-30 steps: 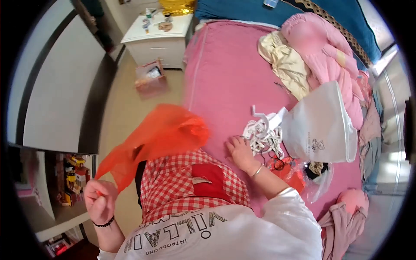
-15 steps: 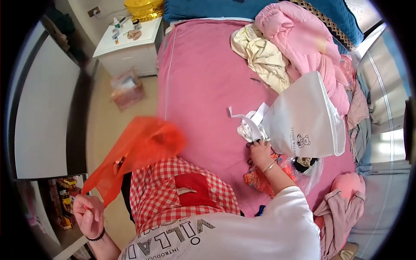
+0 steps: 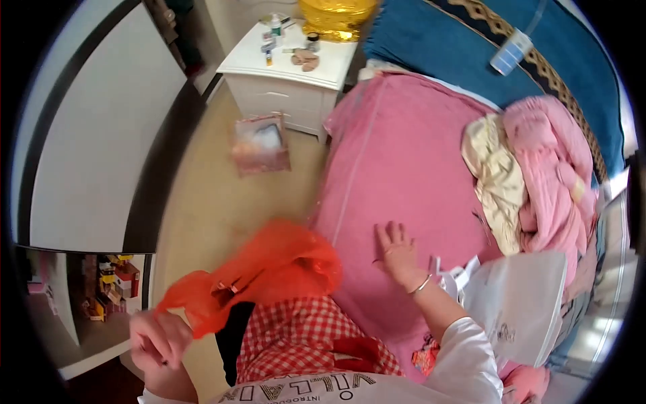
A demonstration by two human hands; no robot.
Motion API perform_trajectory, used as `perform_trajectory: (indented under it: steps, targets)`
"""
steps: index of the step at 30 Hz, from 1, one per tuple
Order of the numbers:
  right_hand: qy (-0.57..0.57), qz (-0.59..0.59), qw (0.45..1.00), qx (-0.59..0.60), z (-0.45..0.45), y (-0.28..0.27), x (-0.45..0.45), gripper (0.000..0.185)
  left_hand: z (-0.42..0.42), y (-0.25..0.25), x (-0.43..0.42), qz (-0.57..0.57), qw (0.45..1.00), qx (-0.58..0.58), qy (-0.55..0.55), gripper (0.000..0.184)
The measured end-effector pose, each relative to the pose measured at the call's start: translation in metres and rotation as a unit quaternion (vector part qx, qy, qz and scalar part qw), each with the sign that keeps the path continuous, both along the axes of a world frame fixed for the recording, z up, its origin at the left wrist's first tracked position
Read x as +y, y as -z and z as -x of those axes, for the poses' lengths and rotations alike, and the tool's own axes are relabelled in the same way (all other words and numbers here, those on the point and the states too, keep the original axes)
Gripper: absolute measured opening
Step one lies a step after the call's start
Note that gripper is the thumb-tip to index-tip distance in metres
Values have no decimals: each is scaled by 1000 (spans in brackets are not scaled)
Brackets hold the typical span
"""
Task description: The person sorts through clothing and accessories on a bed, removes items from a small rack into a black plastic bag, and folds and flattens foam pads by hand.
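Observation:
My left hand (image 3: 160, 340) is closed on one end of a thin orange-red plastic bag (image 3: 282, 259). The bag hangs in a loose sweep toward the bed's near side, with some dark shapes showing through it. Fingers spread, my right hand (image 3: 397, 254) is over the pink bedsheet (image 3: 410, 168) and holds nothing; I cannot tell whether it touches the sheet. Right of that hand are white straps (image 3: 457, 275) and a white bag with a small bear print (image 3: 515, 306). A patterned orange-red cloth (image 3: 425, 355) shows partly beside my right forearm.
Cream cloth (image 3: 494, 182) and a pink quilt (image 3: 548, 168) lie heaped on the bed's right side. A white nightstand (image 3: 282, 101) carries small bottles and a gold container (image 3: 336, 17). On the floor before it stands a pinkish clear bag (image 3: 261, 145). Shelves (image 3: 114, 289) hold small boxes.
My right hand has left the dark and white items beside the white bag and is now spread over the sheet. The view has turned left. My left hand still grips the plastic bag.

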State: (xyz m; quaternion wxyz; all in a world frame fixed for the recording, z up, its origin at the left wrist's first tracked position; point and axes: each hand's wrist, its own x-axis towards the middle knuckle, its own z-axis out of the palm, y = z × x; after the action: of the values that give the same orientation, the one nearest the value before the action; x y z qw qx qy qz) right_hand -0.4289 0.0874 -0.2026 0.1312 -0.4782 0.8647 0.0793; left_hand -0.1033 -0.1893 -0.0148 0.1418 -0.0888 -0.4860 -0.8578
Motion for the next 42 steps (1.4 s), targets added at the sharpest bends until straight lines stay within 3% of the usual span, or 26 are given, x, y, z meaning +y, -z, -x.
perform_trajectory:
  steps: [2,4,6,8,11,15,18,20,21,23,27,31,33,35,36,37,38,39,40,42]
  targets:
    - [87,-78,992,-49,38,5,-34,107,10,21,-14,-61,997,4,52,19]
    - [104,-155,981,-52,55,9,-69,116,27,19,11,-159,959,-115,-205,10]
    - [123,-230,964,-54,69,32,-82,124,56,38,-47,-89,985,-63,135,27]
    - [39,-280,959,-23,75,78,-60,131,78,45,-74,-96,983,-31,153,25]
    - [33,-305,950,-60,71,37,-85,129,106,44,-98,-141,973,-6,181,22]
    - [-21,-331,943,-8,73,49,-79,127,128,25,-119,-153,971,-32,182,21]
    - [-51,-334,940,-50,81,30,-86,122,148,-1,-130,-152,970,-53,181,20]
    - [-27,-305,941,-146,101,42,-75,104,165,-22,-135,-139,974,-57,172,20]
    - [-31,-301,943,-141,117,50,-69,104,175,-37,-137,-133,975,-53,168,20]
    - [48,-215,911,-348,147,81,-47,87,189,-64,-134,-128,982,-51,130,19]
    - [-48,-191,895,-401,185,126,-45,65,208,-87,-118,-144,983,-24,113,20]
    - [-101,-270,880,-378,201,61,-108,59,230,-52,-79,-103,993,-8,58,20]
    - [-132,-293,884,-339,203,14,-138,57,246,-34,-63,13,997,69,39,20]
    - [-115,-231,907,-332,206,-6,-149,54,253,-34,-46,22,996,60,61,20]
    - [-47,-75,906,-414,215,25,-139,52,259,-41,-37,19,995,54,80,21]
    - [23,80,872,-483,223,54,-129,50,264,-53,-26,52,994,80,54,18]
    - [136,150,819,-538,219,46,-132,51,270,-69,-19,56,994,76,50,18]
    - [246,217,745,-581,215,27,-145,53,275,-85,-14,88,984,111,112,19]
    - [239,221,741,-587,215,17,-152,53,277,-95,-5,120,967,143,174,21]
    - [334,326,344,-815,211,-1,-161,48,279,-105,21,140,955,155,209,21]
